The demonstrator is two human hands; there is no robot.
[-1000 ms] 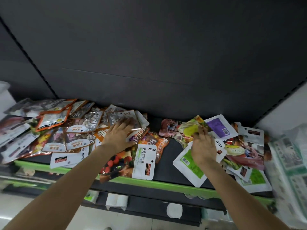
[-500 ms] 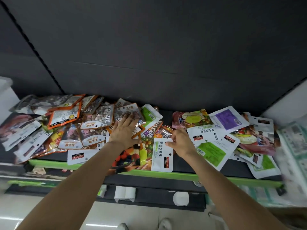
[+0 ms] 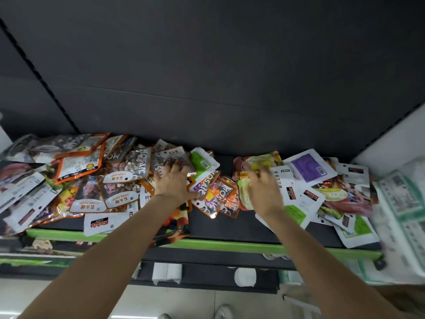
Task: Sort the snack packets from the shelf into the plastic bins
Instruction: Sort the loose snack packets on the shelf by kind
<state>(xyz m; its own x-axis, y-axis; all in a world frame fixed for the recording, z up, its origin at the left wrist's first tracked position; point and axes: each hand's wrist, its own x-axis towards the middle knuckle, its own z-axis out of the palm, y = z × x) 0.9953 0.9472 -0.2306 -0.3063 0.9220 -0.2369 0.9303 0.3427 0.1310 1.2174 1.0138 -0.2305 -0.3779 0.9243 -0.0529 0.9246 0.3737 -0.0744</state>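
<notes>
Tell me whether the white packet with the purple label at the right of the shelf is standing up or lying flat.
Lying flat. The purple-label packet rests face up on the shelf, overlapping neighbouring packets, its barcode visible.

Glossy, many-coloured snack packets [image 3: 128,180] lie flat, overlapping in loose heaps across the dark green-edged shelf [image 3: 230,244].

Dim, even light; wide-angle edge bending; motion blur on right hand [image 3: 264,189].
</notes>
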